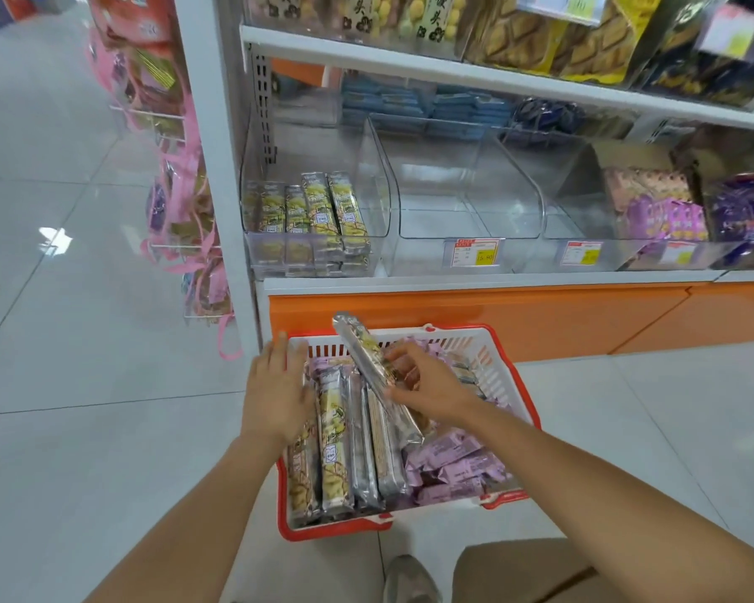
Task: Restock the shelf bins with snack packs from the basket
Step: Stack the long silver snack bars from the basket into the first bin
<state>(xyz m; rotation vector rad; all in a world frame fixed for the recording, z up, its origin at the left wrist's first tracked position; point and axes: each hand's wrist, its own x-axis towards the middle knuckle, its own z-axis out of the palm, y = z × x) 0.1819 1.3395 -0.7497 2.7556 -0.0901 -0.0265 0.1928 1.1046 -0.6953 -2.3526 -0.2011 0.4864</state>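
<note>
The long silver snack pack point(377, 376) I am lifting sits tilted above the basket point(503, 387), its far end raised over the basket's back rim and its near end still down among the other packs. My right hand point(427, 387) grasps it around the middle, fingers curled over the top and thumb underneath. My left hand point(275, 391) lies flat and released on the basket's left edge, fingers spread, gripping nothing. Inside the basket, a row of long yellow-and-silver packs point(336, 446) lies side by side along the left half, and a heap of small purple packets point(453, 463) fills the right half. The basket itself stands on the tiled floor point(83, 341), just in front of the orange base panel point(497, 315) of the shelf unit. Above the basket, on the lowest shelf, the left clear bin point(379, 167) already holds several matching yellow packs point(323, 215) standing on edge. The clear bin to its right point(466, 219) has a price tag point(473, 253) on its front.
</note>
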